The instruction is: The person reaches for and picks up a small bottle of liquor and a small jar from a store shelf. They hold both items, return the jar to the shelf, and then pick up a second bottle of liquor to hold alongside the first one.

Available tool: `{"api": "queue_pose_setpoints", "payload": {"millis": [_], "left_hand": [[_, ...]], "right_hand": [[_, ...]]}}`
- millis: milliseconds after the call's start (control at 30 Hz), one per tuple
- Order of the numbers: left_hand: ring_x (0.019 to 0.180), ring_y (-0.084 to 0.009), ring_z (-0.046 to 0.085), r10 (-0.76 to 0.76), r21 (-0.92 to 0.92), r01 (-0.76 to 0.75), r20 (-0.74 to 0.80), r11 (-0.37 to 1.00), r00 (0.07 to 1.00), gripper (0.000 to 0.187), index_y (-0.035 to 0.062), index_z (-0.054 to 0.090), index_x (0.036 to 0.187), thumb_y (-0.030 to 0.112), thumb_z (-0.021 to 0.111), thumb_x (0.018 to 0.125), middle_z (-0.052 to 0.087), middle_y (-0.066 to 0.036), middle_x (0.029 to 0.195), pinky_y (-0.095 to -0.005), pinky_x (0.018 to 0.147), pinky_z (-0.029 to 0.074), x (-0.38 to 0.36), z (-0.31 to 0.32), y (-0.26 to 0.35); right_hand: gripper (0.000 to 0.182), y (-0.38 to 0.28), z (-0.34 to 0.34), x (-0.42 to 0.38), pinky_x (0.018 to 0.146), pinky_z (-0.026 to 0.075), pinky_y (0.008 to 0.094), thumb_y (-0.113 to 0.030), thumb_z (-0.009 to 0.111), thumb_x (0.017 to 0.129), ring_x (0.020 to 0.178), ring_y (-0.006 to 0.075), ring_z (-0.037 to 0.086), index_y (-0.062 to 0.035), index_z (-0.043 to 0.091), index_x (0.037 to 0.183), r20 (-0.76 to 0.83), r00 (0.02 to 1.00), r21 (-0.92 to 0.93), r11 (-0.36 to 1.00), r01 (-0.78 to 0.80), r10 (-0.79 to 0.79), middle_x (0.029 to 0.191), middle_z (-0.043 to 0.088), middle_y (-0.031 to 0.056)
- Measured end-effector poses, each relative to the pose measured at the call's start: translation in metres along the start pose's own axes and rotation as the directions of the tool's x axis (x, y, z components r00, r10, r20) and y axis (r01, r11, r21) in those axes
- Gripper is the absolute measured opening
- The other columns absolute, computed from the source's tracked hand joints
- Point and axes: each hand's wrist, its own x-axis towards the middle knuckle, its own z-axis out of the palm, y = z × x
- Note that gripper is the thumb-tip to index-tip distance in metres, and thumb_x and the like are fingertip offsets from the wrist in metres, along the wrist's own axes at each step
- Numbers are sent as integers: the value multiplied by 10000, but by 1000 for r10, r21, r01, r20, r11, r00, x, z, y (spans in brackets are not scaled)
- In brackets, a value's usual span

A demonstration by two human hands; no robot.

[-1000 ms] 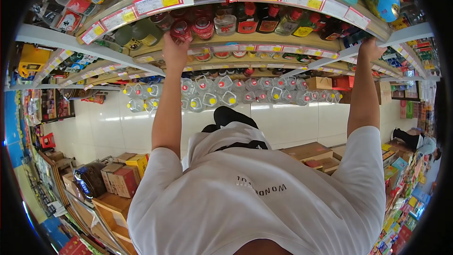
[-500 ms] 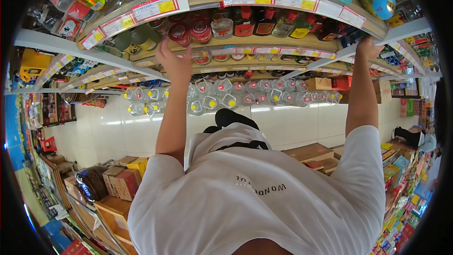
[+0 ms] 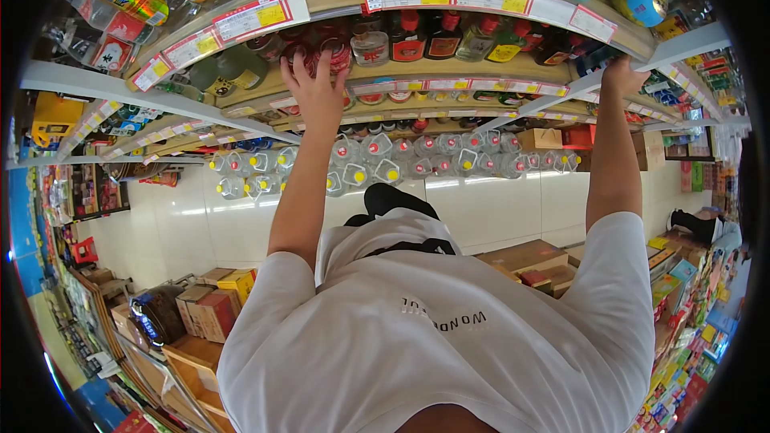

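Note:
On a wooden shelf with price tags, my left hand (image 3: 317, 88) reaches up with its fingers spread at the front of the red round containers (image 3: 335, 50). Its fingertips overlap the containers, and nothing is gripped. To their right stand a clear bottle (image 3: 370, 44), a red-labelled bottle (image 3: 407, 37) and several small bottles with red caps. Farther right, my right hand (image 3: 622, 78) is at the grey shelf upright, beside dark bottles lying at the shelf's end. Its fingers are partly hidden by the shelf edge, so its grip is unclear.
Large clear jugs (image 3: 353, 175) with red and yellow caps stand on the floor under the shelves. Cartons (image 3: 207, 309) are behind at the left, a wooden box (image 3: 525, 256) at the right. Someone's dark-clad leg (image 3: 691, 224) shows at far right.
My left hand has moved up and slightly right, its fingertips now over the red containers. The view has shifted slightly. My right hand stays at the upright.

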Motion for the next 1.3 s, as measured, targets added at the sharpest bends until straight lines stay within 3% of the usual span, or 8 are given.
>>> {"api": "queue_pose_setpoints", "payload": {"millis": [133, 333, 567, 767, 833, 1000, 1100, 1300], "left_hand": [[1303, -525, 299, 6, 18, -6, 6, 1000, 1000, 512, 165, 601, 1232, 244, 804, 769, 387, -256, 1366, -588, 1026, 357, -1, 1, -1], [1335, -514, 277, -26, 75, 28, -23, 997, 999, 629, 158, 542, 1308, 408, 768, 775, 378, -226, 1384, -771, 994, 236, 0, -3, 11], [1328, -435, 315, 156, 91, -154, -13, 984, 988, 559, 168, 606, 1232, 471, 745, 783, 458, -179, 1333, -774, 1034, 157, 51, -2, 36], [1306, -408, 339, 121, 224, -146, 121, 964, 985, 438, 184, 689, 1114, 465, 728, 779, 508, -115, 1271, -789, 1029, 154, 62, 7, 46], [1330, -411, 334, 133, 179, -152, 115, 972, 984, 426, 138, 682, 1086, 437, 731, 786, 516, -101, 1292, -793, 1032, 137, 57, 10, 40], [1383, -381, 319, 172, 110, -175, 38, 978, 984, 355, 62, 683, 886, 401, 730, 792, 564, -83, 1319, -797, 1035, 94, 42, 16, 36], [1400, -339, 338, 176, 125, -186, 86, 975, 981, 439, 68, 669, 1048, 444, 706, 824, 625, -76, 1209, -806, 1025, 80, 40, 12, 37], [1397, -328, 357, 157, 135, -177, 147, 975, 977, 424, 63, 669, 1034, 446, 679, 852, 652, -91, 1172, -798, 1030, 74, 43, 8, 39]], "right_hand": [[604, 0, 0, 0, 644, 585, 368, -287, 758, 810, 817, 273, 702, 41, 474, 1230, -16, 1000, -9, 1000, 8, -9, 1033, 666, 199], [569, 4, 2, 1, 645, 572, 368, -291, 753, 815, 802, 263, 703, 31, 485, 1200, 0, 999, 12, 999, -36, 36, 978, 681, 183], [580, -4, -4, -2, 644, 553, 371, -330, 744, 824, 751, 258, 701, 24, 463, 1188, -3, 1000, -126, 992, 28, -28, 920, 686, 174], [541, 22, 8, 12, 631, 549, 375, -314, 739, 822, 705, 261, 688, 24, 480, 1155, 7, 1000, 151, 988, -11, 10, 889, 683, 175], [542, 26, 10, 15, 618, 549, 374, -315, 745, 817, 691, 259, 687, 24, 483, 1148, -39, 994, 173, 979, 109, -104, 875, 682, 173], [518, 2, -1, 1, 613, 550, 379, -308, 741, 803, 678, 280, 686, 25, 492, 1112, -4, 1000, 91, 996, -19, 20, 845, 681, 179], [501, 10, 2, 5, 609, 550, 381, -304, 736, 806, 671, 276, 687, 22, 491, 1096, -8, 1000, 91, 996, -6, 7, 829, 681, 175], [524, 4, -1, 4, 627, 572, 380, -310, 756, 789, 740, 281, 704, 23, 510, 1111, 6, 999, 66, 997, -50, 50, 872, 688, 181]]}}
